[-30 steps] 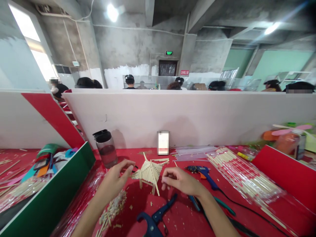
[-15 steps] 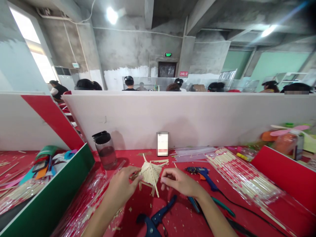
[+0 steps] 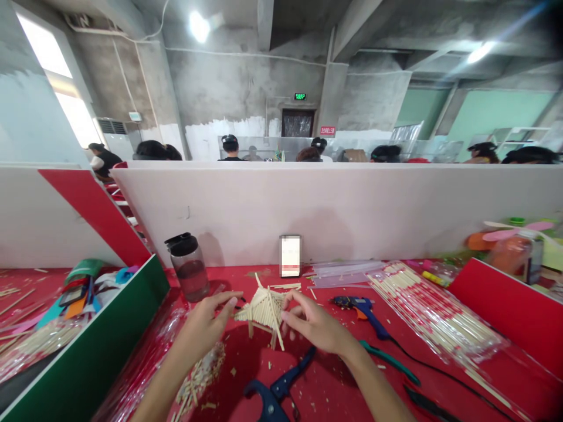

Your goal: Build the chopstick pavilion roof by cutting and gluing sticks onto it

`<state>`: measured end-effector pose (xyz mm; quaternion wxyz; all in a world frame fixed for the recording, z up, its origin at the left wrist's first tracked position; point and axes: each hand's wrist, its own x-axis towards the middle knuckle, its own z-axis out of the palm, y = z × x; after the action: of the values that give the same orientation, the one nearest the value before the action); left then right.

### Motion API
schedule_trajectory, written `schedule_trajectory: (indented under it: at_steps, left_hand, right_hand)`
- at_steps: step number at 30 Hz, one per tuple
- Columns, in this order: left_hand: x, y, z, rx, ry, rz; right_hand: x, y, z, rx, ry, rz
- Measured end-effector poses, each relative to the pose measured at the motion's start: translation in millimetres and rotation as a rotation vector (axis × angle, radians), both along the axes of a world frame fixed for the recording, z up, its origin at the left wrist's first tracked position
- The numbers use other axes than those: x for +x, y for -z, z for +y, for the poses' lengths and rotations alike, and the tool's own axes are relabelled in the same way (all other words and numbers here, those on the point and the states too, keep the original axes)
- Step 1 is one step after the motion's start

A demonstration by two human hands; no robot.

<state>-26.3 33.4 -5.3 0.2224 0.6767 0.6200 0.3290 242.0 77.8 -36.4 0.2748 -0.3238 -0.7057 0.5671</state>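
Note:
A small stick-built pavilion model [image 3: 264, 309] with a pointed roof of pale wooden sticks stands on short legs in the middle of the red table. Just left of its roof is my left hand [image 3: 211, 321], fingers apart and nothing in them. My right hand [image 3: 319, 325] is at the roof's right side, thumb and forefinger spread and the other fingers curled; whether it touches the sticks I cannot tell. In front of the model lies a dark blue hand cutter [image 3: 268, 401]. To the right rests a blue glue gun [image 3: 367, 313] with a black cord.
Bagged wooden sticks [image 3: 431, 310] lie at the right, beside a red divider [image 3: 505, 310]. A water bottle [image 3: 189, 266] and a phone [image 3: 290, 256] stand near the white partition [image 3: 334, 211]. Stick offcuts [image 3: 200, 375] lie near my left forearm. A green divider [image 3: 88, 346] bounds the left.
My left hand has drawn back left from the roof, its fingers opening and uncovering the roof's left corner. My right hand has shifted slightly left, closer to the model.

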Motion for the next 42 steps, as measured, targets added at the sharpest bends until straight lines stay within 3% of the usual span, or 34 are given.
schedule_trajectory:
  at_steps: [4,12,25,29,34,38,42]
  left_hand:
    - [5,-0.9,-1,-0.010,0.072,-0.008]
    - [8,1.1,-1,-0.011,0.057,-0.011]
    - [5,23.3,5,0.126,0.074,0.127]
    - [3,17.8,3,0.100,0.075,0.144]
    - [-4,-3.8,-1,0.111,0.025,0.147]
    - [-23,-13.2,-4,-0.025,-0.105,0.304]
    - [-48,-2.0,-11,-0.250,-0.150,0.525]
  right_hand:
    - [-3,3.2,0,-0.035,-0.034,0.030]
    - [-6,2.8,-2,-0.094,-0.073,0.081]
    - [-2,-0.3,0,-0.074,-0.064,0.087]
    - [-2,-2.2,-1,-0.070,-0.070,0.047]
    - [-1,-3.9,-2,-0.057,-0.117,0.026]
    - [4,-4.9,-2,-0.023,-0.167,0.014]
    - [11,-12.1,-4,-0.051,-0.205,-0.077]
